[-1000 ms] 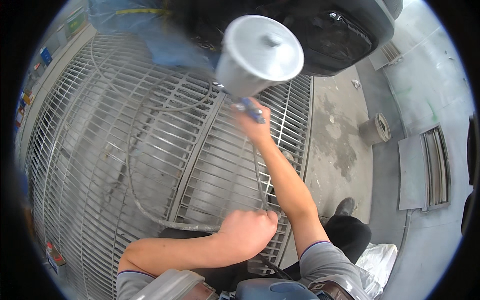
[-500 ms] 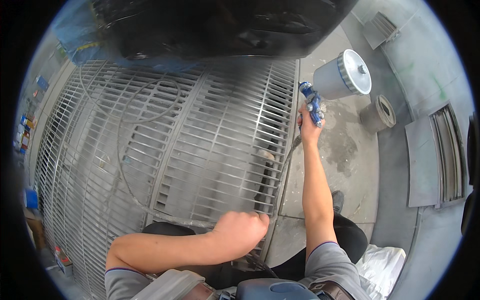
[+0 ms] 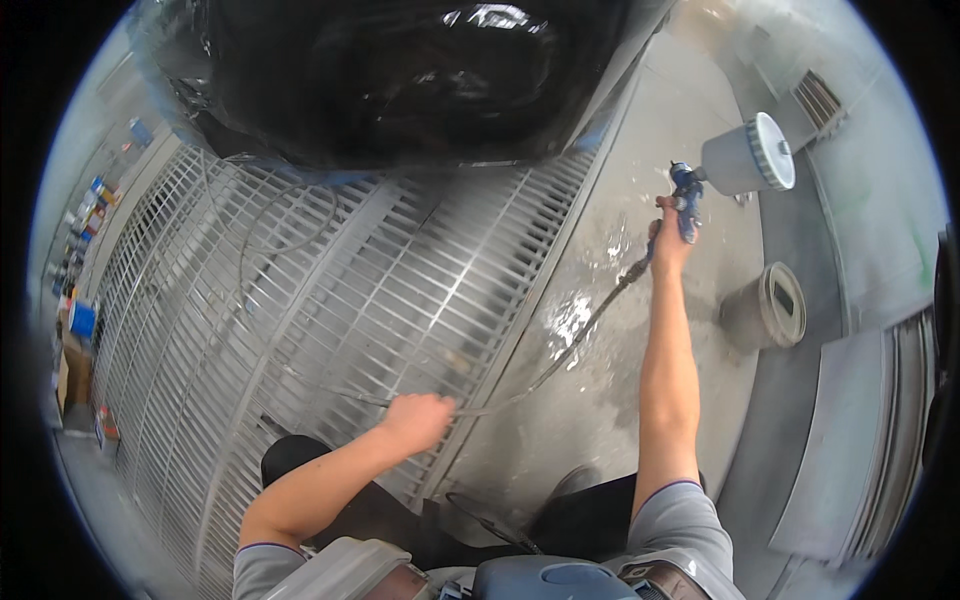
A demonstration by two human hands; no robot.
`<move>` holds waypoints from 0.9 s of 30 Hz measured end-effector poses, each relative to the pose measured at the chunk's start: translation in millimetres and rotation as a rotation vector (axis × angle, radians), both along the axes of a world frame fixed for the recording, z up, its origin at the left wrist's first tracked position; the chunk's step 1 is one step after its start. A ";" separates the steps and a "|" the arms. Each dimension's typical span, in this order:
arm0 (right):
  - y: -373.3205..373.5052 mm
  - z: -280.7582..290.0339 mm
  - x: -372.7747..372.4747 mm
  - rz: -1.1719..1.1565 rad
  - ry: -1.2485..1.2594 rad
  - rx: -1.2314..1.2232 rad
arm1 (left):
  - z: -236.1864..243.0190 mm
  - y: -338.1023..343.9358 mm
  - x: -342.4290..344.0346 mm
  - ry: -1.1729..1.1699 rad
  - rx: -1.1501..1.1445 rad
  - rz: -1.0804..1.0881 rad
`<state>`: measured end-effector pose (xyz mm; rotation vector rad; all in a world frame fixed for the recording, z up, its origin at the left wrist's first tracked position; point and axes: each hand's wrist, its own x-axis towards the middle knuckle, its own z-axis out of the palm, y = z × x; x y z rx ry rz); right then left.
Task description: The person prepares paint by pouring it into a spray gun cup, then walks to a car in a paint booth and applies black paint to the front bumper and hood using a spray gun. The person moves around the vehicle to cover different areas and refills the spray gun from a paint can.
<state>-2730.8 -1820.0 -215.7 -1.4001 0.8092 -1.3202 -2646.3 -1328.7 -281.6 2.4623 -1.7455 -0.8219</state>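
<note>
Head view: blue spray gun (image 3: 686,200) is gripped in the right hand (image 3: 672,236) at 2 o'clock, fingers wrapped around its handle. White cup (image 3: 728,163) is mounted on the gun, tilted, its lid turned toward 3 o'clock. Grey hose (image 3: 583,338) is joined to the gun's handle and run down toward 7 o'clock, where it is held in the closed left hand (image 3: 420,422), over the metal grating (image 3: 330,290). Gun and right hand are held above the concrete floor (image 3: 680,90). Black-wrapped object (image 3: 400,90) is seen between 11 and 12 o'clock, over the grating's far end; what is wrapped cannot be told. Grey bucket (image 3: 740,312) is placed at 3 o'clock, flat panels (image 3: 835,440) are stacked at 4, blue tin (image 3: 82,318) is seen at 9.
</note>
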 end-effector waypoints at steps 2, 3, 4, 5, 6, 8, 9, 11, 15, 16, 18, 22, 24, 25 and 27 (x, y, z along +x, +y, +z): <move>-28.7 50.2 -7.7 0.097 -0.082 0.025 | -29.6 -6.8 -13.8 -0.014 0.079 0.082; -41.3 71.3 -14.3 0.126 -0.090 0.058 | -42.2 -6.4 -22.3 -0.024 0.114 0.104; -47.0 89.4 -19.9 0.162 -0.164 0.133 | -46.5 -4.0 -29.5 -0.034 0.154 0.124; -46.7 108.1 -29.6 0.235 -0.222 0.187 | -41.7 -3.3 -34.3 -0.058 0.181 0.114; -41.4 122.5 -42.1 0.307 -0.278 0.244 | -35.4 0.2 -40.3 -0.081 0.212 0.104; -19.5 137.4 -63.8 0.403 -0.330 0.324 | -17.5 22.0 -48.4 -0.156 0.236 0.134; -12.0 137.7 -74.4 0.419 -0.309 0.341 | -0.5 30.3 -46.2 -0.172 0.202 0.148; 11.2 134.4 -88.1 0.496 -0.293 0.397 | 40.9 55.1 -46.5 -0.220 0.145 0.224; 68.9 158.7 -104.4 0.758 -0.398 0.461 | 128.4 84.3 -39.1 -0.224 0.109 0.308; 81.6 169.5 -104.2 0.809 -0.438 0.460 | 140.7 95.4 -42.8 -0.243 0.042 0.313; 97.6 169.2 -99.1 0.910 -0.512 0.458 | 162.0 116.3 -50.3 -0.280 -0.094 0.320; 109.2 136.8 -77.1 0.772 -0.482 0.585 | 193.8 128.3 -52.2 -0.292 -0.179 0.323; 111.6 85.8 -66.9 0.663 -0.420 0.752 | 202.2 138.1 -55.1 -0.273 -0.196 0.383; 113.1 60.7 -60.3 0.594 -0.386 0.832 | 212.8 141.3 -56.0 -0.272 -0.211 0.410; 115.7 13.4 -50.3 0.452 -0.311 0.952 | 217.6 155.3 -46.7 -0.253 -0.264 0.438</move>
